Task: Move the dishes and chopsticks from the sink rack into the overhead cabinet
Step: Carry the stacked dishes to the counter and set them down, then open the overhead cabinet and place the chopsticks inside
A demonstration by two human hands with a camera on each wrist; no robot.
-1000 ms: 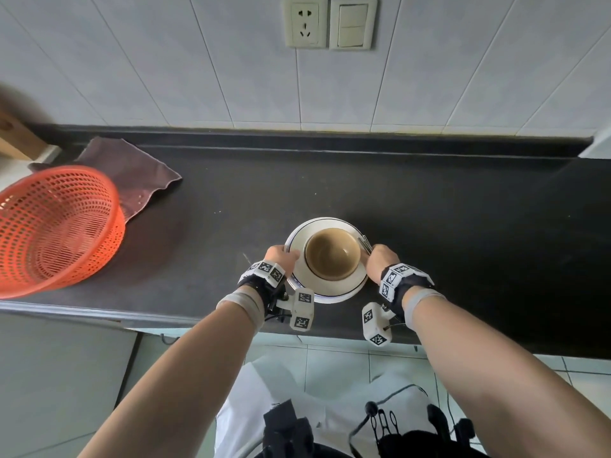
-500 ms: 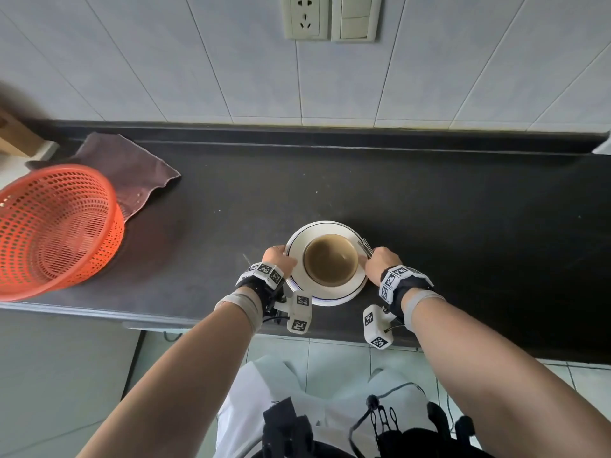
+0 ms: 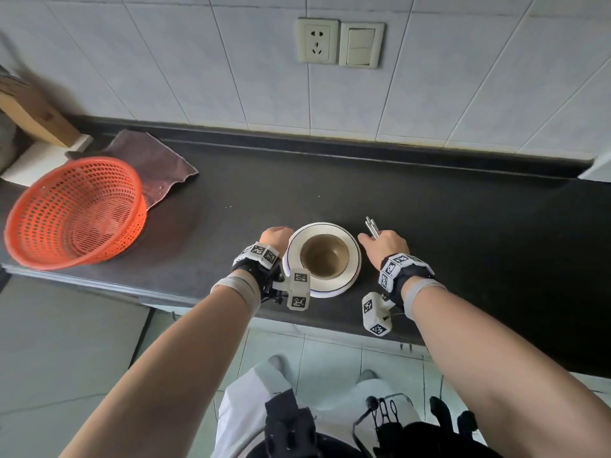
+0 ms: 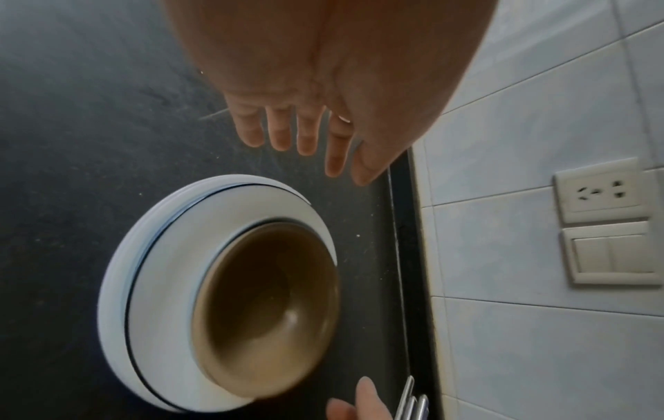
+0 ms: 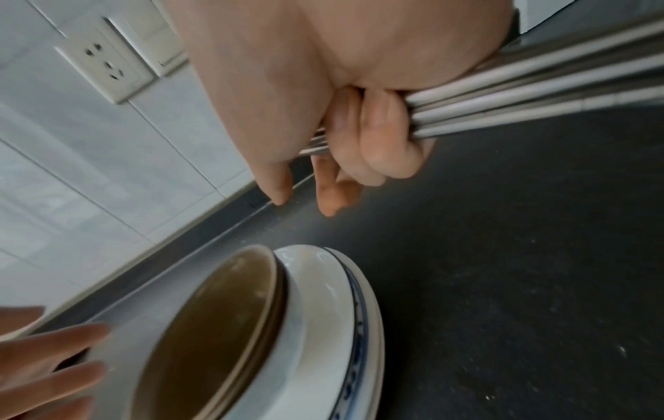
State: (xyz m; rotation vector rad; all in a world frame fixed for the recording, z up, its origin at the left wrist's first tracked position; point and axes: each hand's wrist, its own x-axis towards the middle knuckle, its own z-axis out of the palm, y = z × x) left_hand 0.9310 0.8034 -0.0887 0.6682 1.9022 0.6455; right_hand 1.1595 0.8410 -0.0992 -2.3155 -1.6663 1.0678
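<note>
Head view, stack: a brown bowl [image 3: 324, 256] sits inside white plates [image 3: 354, 259] on the dark counter [image 3: 463, 233], near its front edge at 6 o'clock of the wall socket [image 3: 317, 41]; nested like this, the dishes can go up in one lift.
Head view, left hand [image 3: 276, 238]: at 9 o'clock of the stack, just beside the rim; contact and finger pose are hidden here.
Head view, right hand [image 3: 385, 244]: at 3 o'clock of the stack, apart from the rim, with steel chopsticks [image 3: 372, 228] poking out toward 12 o'clock.
Head view, rest: an orange basket [image 3: 74, 213] far off at 9 o'clock, partly over a brown cloth [image 3: 155, 160]. No cabinet shows.
Left wrist view, left hand [image 4: 316, 108]: fingers straight and spread, holding nothing, clear of the plates [image 4: 158, 255]; probably poised to take the rim. The head view cannot show this gap.
Right wrist view, right hand [image 5: 352, 119]: the lower fingers curl tight round the chopsticks [image 5: 539, 93], clamping the bundle against the palm, while thumb and forefinger stay free, likely to pinch the plates [image 5: 323, 298] too. Only this view shows the blue rim pattern and a second bowl edge under the brown bowl [image 5: 215, 326].
</note>
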